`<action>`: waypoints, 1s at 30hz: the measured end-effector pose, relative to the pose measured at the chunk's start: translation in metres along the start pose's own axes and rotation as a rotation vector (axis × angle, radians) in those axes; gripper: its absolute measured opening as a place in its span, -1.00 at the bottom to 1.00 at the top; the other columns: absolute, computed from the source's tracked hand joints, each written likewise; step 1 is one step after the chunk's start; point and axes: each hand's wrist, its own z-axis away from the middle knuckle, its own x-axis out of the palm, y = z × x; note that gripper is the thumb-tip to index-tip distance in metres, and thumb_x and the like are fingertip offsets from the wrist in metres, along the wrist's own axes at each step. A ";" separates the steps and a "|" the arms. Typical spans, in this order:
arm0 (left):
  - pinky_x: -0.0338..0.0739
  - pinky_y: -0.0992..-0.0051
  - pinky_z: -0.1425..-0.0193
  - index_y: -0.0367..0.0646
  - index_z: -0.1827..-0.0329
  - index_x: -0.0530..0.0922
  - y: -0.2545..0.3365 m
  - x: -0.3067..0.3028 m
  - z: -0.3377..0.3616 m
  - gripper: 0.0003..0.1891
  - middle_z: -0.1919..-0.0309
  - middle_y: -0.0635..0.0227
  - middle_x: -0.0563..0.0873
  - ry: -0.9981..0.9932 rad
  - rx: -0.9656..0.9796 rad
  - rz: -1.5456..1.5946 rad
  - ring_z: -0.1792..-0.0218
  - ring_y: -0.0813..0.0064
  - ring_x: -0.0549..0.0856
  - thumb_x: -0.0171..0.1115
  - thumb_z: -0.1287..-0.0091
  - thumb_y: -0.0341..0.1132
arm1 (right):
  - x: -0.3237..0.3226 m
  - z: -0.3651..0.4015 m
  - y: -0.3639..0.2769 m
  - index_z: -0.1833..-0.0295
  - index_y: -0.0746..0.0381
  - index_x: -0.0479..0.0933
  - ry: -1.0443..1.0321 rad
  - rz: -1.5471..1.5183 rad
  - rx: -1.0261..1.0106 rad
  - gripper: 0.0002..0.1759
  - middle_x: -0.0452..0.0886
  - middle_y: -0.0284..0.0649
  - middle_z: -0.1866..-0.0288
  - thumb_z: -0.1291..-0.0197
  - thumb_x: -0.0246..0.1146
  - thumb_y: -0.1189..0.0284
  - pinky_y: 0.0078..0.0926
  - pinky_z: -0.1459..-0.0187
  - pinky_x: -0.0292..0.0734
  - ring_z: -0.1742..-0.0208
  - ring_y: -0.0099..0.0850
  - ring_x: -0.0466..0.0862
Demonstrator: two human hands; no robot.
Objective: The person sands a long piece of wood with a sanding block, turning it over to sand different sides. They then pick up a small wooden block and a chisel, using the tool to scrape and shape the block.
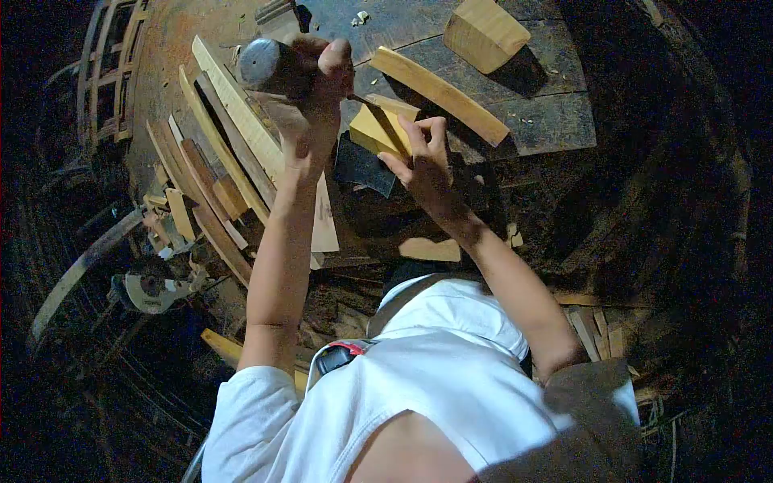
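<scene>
My left hand (318, 72) is closed around a dark tool with a round grey end (265, 64). From the hand's other side a thin dark shaft points down toward a small yellow wooden block (374, 131). My right hand (427, 157) grips that block near its right end, thumb at the near side and fingers at the far side. A dark stripe lies across the block's top. Beneath it is a dark flat sheet (362, 167) at the bench edge. A curved wooden strip (443, 95) lies just beyond my right hand.
A thick wood block (485, 36) stands at the back of the workbench (555, 88). Several long wood strips (233, 101) lie side by side on the left. A power tool with a pale guard (153, 294) sits lower left, among wood offcuts.
</scene>
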 end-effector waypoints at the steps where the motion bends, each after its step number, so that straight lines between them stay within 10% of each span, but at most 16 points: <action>1: 0.41 0.59 0.53 -0.24 0.39 0.50 0.000 0.003 0.000 -0.82 0.63 0.41 0.56 0.027 0.026 0.087 0.60 0.59 0.55 0.32 -0.25 -0.36 | 0.000 0.000 0.000 -0.18 0.32 0.38 -0.005 -0.018 0.008 -0.30 0.26 -0.04 0.07 0.10 0.49 0.40 -0.25 0.01 0.41 0.08 -0.14 0.41; 30: 0.35 0.54 0.56 -0.10 0.35 0.41 -0.012 0.027 -0.011 -0.80 0.62 0.51 0.47 0.185 0.098 -0.161 0.63 0.66 0.45 0.32 -0.26 -0.37 | 0.002 0.001 0.006 -0.35 0.07 0.24 0.041 -0.019 -0.103 -0.14 0.30 -0.03 0.10 0.10 0.51 0.45 -0.21 0.16 0.51 0.16 -0.13 0.49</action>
